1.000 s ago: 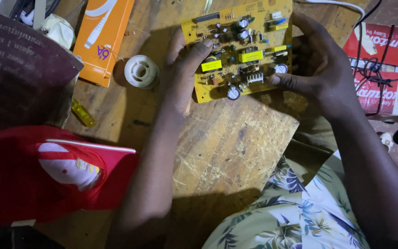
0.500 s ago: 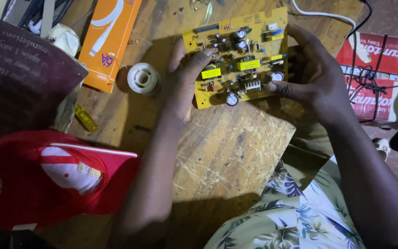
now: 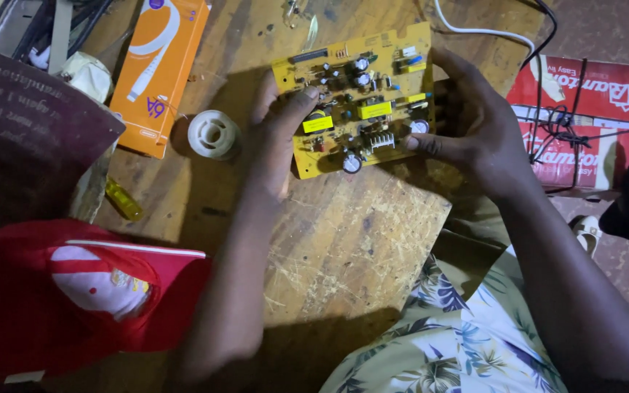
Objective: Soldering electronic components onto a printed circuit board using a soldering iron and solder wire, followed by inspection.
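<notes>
A yellow circuit board (image 3: 358,98), studded with capacitors, coils and a small finned heat sink, is held flat just above a worn wooden table (image 3: 351,255). My left hand (image 3: 278,135) grips its left edge, thumb lying on the component side. My right hand (image 3: 471,124) clasps the right edge, with the thumb pressed near a round capacitor at the lower right corner. The board's underside is hidden.
Left of the board lie a white tape roll (image 3: 213,134) and an orange box (image 3: 160,69). A red cap (image 3: 67,295) and a dark book (image 3: 30,131) fill the left side. Red cartons (image 3: 591,116) with black cables stand at the right. A white cable (image 3: 489,33) runs at the back.
The board and both hands sit slightly lower in view than a second ago. The grip on both edges is unchanged.
</notes>
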